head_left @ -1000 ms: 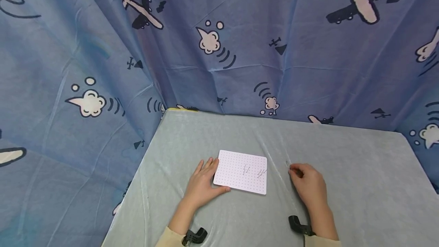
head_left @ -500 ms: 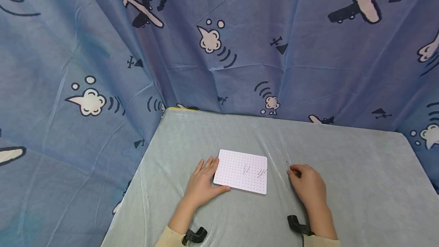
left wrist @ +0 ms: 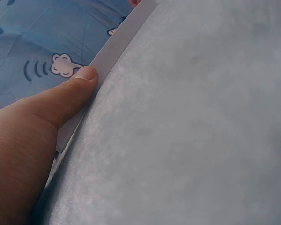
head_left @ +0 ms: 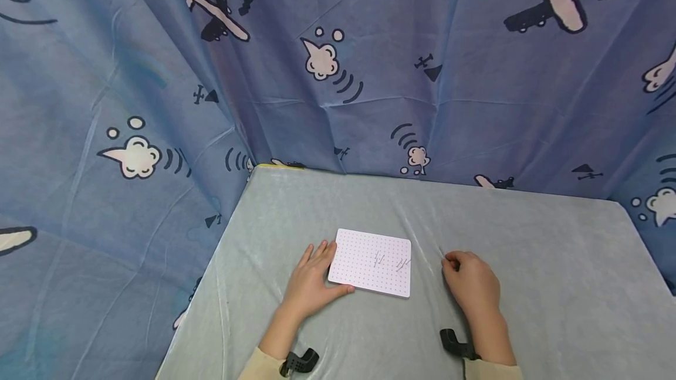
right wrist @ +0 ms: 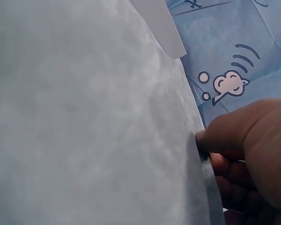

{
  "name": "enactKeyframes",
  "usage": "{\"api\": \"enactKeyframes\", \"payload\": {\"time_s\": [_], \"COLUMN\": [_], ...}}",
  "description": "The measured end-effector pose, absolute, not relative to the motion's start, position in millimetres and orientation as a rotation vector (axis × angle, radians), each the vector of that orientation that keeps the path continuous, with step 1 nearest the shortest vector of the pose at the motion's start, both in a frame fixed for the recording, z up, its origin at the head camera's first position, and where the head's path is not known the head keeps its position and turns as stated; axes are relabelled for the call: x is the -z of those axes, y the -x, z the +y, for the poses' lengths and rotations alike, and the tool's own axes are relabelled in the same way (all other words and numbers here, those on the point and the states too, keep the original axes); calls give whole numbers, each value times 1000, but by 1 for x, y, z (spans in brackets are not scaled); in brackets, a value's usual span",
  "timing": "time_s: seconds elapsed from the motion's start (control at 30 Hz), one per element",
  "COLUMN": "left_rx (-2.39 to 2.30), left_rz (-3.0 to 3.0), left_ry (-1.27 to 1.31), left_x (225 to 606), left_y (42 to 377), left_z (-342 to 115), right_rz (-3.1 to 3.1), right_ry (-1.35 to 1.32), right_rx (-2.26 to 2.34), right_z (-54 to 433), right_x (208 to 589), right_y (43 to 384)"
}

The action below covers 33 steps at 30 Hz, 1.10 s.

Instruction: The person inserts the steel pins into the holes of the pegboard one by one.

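A white pegboard point(head_left: 364, 277) with a grid of small dots lies on the cloth-covered table. Several thin grey pins point(head_left: 379, 260) show on its right half. My left hand point(head_left: 308, 286) is spread around the board's near left corner, fingers straight along the left side. In the left wrist view the thumb point(left wrist: 86, 74) presses on the board's side edge point(left wrist: 114, 49). To the right of the board, close over the cloth, my right hand point(head_left: 472, 280) has thumb and index finger pinched together on a thin pin point(head_left: 442, 250), mostly hidden by the fingertips.
A grey-green cloth point(head_left: 554, 274) covers the table. Behind it and along the left hangs a blue curtain point(head_left: 338, 133) printed with planes and clouds. A black wrist mount point(head_left: 454, 343) sits on the right wrist, another mount point(head_left: 301, 362) on the left.
My right hand has shifted slightly to the left, and less of the thin pin shows past its fingertips. The left hand and the pegboard stay in place.
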<state>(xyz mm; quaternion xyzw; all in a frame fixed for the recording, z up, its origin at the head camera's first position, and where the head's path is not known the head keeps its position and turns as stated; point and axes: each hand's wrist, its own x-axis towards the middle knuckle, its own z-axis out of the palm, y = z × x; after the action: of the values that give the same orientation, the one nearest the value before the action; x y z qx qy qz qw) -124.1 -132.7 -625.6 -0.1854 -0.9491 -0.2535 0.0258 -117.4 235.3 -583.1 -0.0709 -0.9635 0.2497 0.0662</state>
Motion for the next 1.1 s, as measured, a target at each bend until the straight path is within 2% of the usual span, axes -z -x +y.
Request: {"api": "enactKeyframes", "payload": {"time_s": [0.73,1.1], "left_rx": [805,829], "left_rz": [-2950,-2947], "left_ry": [555,561], "left_x": [626,626], "left_y": [123,124], "left_z": [-133,-134], "right_rz": [-2737,-2573], "right_ry": [259,314], "right_rx": [-920,-1188], "right_z": [235,229], "right_x": [588,584], "right_y": [117,119]}}
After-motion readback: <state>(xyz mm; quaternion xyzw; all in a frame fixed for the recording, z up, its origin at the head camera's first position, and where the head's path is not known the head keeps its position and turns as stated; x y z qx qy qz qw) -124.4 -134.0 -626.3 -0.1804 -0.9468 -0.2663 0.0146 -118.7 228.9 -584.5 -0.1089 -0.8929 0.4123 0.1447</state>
